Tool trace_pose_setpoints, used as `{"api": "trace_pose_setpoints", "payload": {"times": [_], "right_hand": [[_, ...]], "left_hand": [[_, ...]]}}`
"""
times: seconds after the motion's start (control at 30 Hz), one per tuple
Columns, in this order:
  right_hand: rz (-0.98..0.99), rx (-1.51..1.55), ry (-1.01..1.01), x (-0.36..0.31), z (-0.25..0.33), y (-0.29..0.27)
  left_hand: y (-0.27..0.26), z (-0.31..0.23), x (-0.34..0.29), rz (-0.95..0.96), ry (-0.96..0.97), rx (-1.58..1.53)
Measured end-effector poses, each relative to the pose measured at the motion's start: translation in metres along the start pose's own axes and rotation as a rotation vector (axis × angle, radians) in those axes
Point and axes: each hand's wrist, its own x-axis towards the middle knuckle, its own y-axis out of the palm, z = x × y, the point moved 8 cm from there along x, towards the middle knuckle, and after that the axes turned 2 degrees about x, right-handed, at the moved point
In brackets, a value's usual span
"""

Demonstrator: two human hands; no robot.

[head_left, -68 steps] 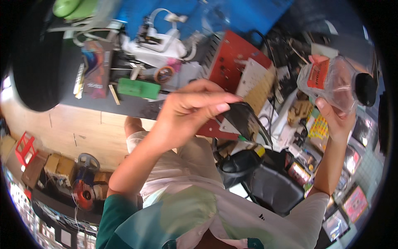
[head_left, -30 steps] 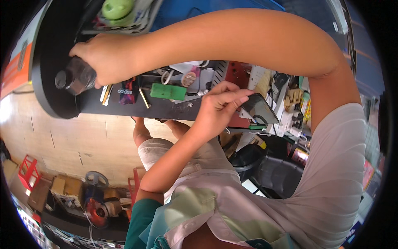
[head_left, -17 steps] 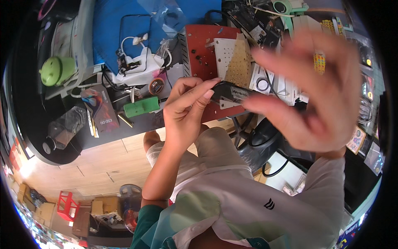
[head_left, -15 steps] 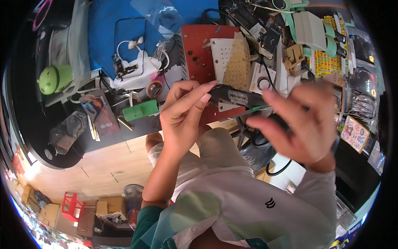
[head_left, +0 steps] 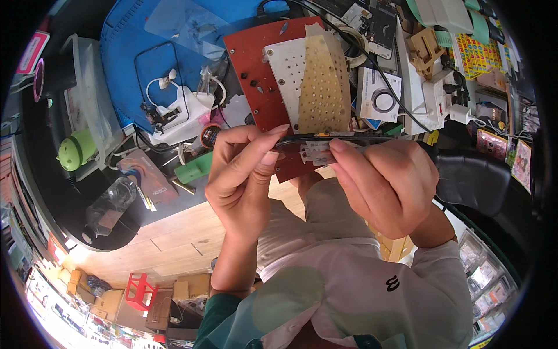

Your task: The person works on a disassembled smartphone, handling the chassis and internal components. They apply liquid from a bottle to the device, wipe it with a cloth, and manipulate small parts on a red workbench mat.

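A thin black phone-sized panel [head_left: 299, 139] is held level in front of me, almost edge-on. It bears a pale worn patch [head_left: 317, 154] on the side facing me. My left hand [head_left: 238, 186] pinches its left end between thumb and fingertips. At the other end, my right hand [head_left: 389, 183] is closed on the panel, its fingers curled and hiding much of that end. Behind the panel lies a red board [head_left: 251, 55] with a white perforated plate [head_left: 283, 72] and a tan perforated sheet [head_left: 325, 87] on it.
A blue mat [head_left: 128, 64] with a white adapter and cables lies at the back left. Nearer are a green block [head_left: 193, 167], a small box [head_left: 154, 174] and a clear plastic container [head_left: 110, 203]. A black cable [head_left: 372, 61] crosses the right side near a white box [head_left: 378, 93].
My right hand, blurred and spread before, has closed on the panel's right end. The panel has turned from showing its face to nearly edge-on. The whole view has shifted.
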Motion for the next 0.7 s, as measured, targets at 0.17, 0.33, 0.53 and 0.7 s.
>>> {"api": "trace_pose_setpoints", "payload": {"times": [0.17, 0.33, 0.53, 0.7], "right_hand": [[0.103, 0.050, 0.063, 0.0059, 0.0002, -0.0014], [0.092, 0.062, 0.058, 0.0053, -0.0009, 0.0009], [0.012, 0.105, 0.012, 0.0064, -0.0068, 0.0047], [0.102, 0.131, 0.076, 0.0067, -0.0085, 0.0032]], "left_hand": [[-0.0011, -0.0006, -0.0013, -0.010, 0.006, 0.011], [-0.0012, -0.0005, -0.0007, -0.018, -0.010, -0.005], [-0.0007, 0.0025, -0.0011, -0.029, -0.051, -0.023], [-0.0005, 0.0018, 0.0004, -0.028, -0.035, -0.031]]}}
